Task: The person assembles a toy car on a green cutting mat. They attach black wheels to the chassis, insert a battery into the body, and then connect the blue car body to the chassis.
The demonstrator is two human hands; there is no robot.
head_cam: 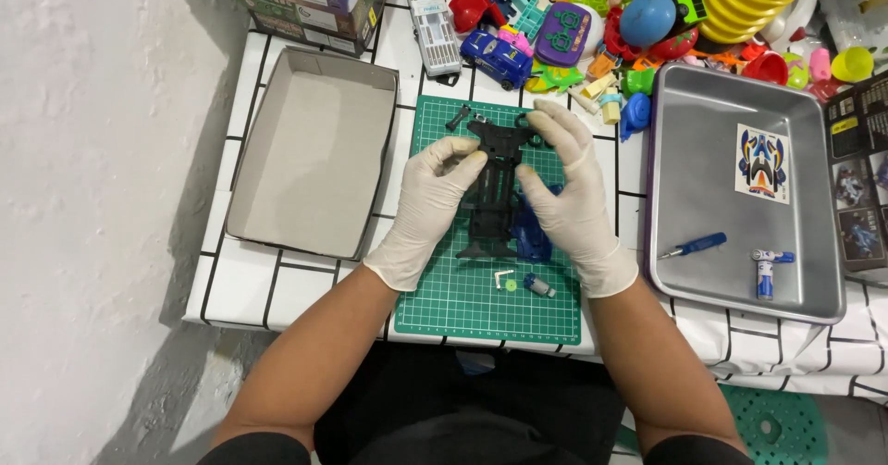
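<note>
Black plastic toy-car chassis [493, 192] sits over the middle of the green cutting mat [444, 308], held between both gloved hands. The left hand [433, 208] pinches its left edge with thumb and fingertips closed on it; the right hand [566, 187] grasps the right side and upper end, fingers curled around it. It looks light and fairly stiff, though thin in its ribs and tabs (likely to snap if twisted), so the long side rails seem the safest hold. A blue plastic part [529, 234] lies just beneath the right palm. Small loose pieces rest on the mat below: a white bracket [503, 278], a green gear [511, 285] and a small motor [538, 285]. An empty cardboard box lid [314, 150] stands to the left; a metal tray [703, 197] to the right holds a blue screwdriver [692, 245], a sticker sheet [762, 162] and a small tube [766, 271]. Heaped colourful toys [647, 21] crowd the far edge.
</note>
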